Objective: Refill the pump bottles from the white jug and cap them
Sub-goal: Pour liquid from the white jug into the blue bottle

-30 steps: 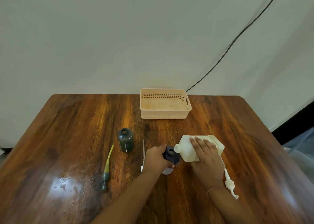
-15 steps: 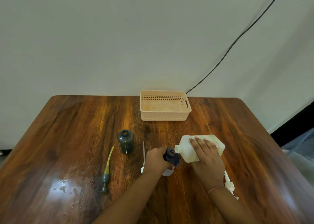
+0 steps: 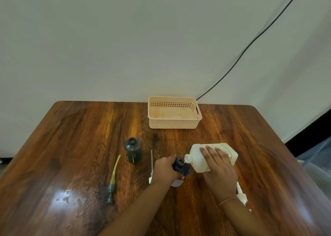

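My right hand (image 3: 217, 166) grips the white jug (image 3: 197, 157), tipped on its side with the spout at the mouth of a dark blue bottle (image 3: 181, 166). My left hand (image 3: 163, 170) holds that blue bottle upright on the table. A dark green bottle (image 3: 132, 149) stands open and uncapped to the left. A green pump head with a yellow tube (image 3: 112, 181) lies flat further left. A white pump (image 3: 151, 164) lies partly under my left hand. Another white pump (image 3: 242, 196) lies behind my right wrist.
A peach plastic basket (image 3: 172, 124) sits at the far edge of the wooden table (image 3: 71, 146), against the wall. A black cable (image 3: 250, 44) runs down the wall behind it. Wet spots shine on the table's near left.
The jug's spout has dropped slightly toward the blue bottle's mouth. Both hands keep their grips. The camera view shifted a little.
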